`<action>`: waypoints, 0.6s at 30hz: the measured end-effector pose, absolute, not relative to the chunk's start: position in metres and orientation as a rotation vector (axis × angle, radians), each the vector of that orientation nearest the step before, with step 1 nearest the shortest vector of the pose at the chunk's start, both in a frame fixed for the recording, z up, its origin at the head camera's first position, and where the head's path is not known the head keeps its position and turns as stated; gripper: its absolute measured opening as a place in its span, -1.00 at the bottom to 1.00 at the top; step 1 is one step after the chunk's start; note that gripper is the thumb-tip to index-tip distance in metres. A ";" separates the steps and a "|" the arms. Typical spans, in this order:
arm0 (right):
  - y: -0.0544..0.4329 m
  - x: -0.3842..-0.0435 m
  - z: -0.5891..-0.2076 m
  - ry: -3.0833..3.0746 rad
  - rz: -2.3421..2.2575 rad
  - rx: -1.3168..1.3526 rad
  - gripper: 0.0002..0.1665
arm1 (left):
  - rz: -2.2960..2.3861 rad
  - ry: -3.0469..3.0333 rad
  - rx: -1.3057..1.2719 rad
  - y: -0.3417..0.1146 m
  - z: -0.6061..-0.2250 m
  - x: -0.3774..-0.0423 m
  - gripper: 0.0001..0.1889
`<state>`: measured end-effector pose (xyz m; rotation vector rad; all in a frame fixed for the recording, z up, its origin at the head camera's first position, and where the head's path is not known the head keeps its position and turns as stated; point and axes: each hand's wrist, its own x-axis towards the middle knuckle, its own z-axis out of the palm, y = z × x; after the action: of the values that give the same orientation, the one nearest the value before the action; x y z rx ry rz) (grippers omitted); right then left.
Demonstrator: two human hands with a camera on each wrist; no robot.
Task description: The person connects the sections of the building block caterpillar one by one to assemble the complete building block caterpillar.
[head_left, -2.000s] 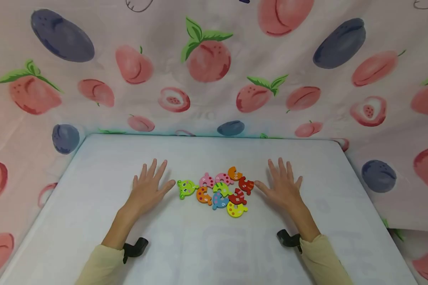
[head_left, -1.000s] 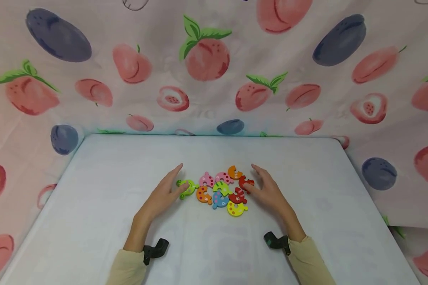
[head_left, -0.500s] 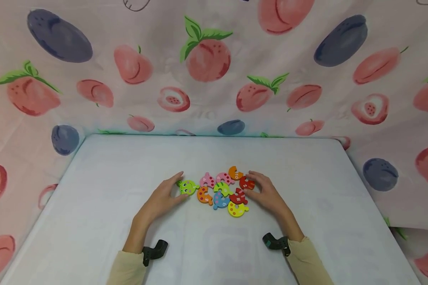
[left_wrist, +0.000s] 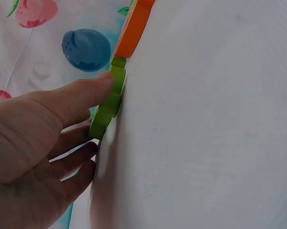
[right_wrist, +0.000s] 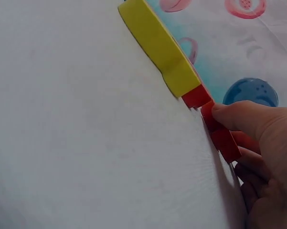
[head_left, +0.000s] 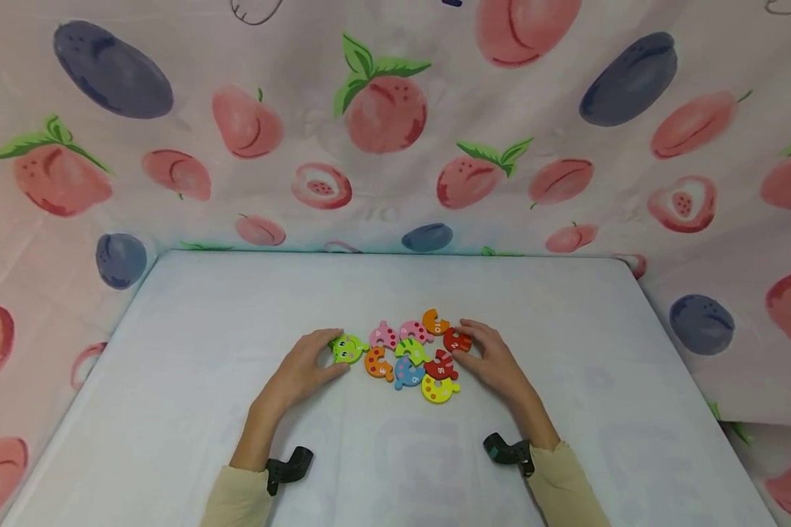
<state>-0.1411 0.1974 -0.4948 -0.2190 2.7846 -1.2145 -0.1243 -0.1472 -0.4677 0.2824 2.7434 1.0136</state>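
In the head view, my left hand point(head_left: 301, 372) pinches the green puzzle piece with a smiling animal face point(head_left: 350, 350), thumb along its near edge and fingers at its far edge. The left wrist view shows the thumb against the side of this green piece point(left_wrist: 106, 110). On the other side of the cluster, my right hand point(head_left: 500, 366) pinches a red numbered puzzle piece point(head_left: 456, 340) between thumb and fingers. Its red edge point(right_wrist: 225, 143) appears beside the thumb in the right wrist view. Both pieces lie flat on the white table.
Between the hands lie other puzzle pieces: orange point(head_left: 375, 364), pink point(head_left: 383, 337), striped green point(head_left: 411, 351), blue point(head_left: 408, 375), red point(head_left: 439, 364), yellow point(head_left: 437, 391) and a far orange one point(head_left: 433, 322). A fruit-patterned cloth point(head_left: 382, 176) hangs behind the white table point(head_left: 395, 468).
Both hands, spread flat outside the cluster at first, have moved inward. The left now pinches the green face piece, the right the red end piece. The pieces have hardly shifted.
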 end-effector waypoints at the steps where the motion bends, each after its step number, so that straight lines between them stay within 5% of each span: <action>1: 0.197 -0.141 -0.495 2.787 -1.215 -0.212 -0.41 | 1.015 2.744 0.282 -0.147 -0.467 -0.124 -0.35; 18: 0.200 -0.141 -0.496 2.826 -1.245 -0.160 -0.56 | 0.967 2.759 0.323 -0.146 -0.468 -0.125 -0.42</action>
<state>-0.1410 0.2004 -0.4963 -0.1599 2.8264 -1.2446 -0.1248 -0.1463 -0.4680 0.3234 2.7588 0.9673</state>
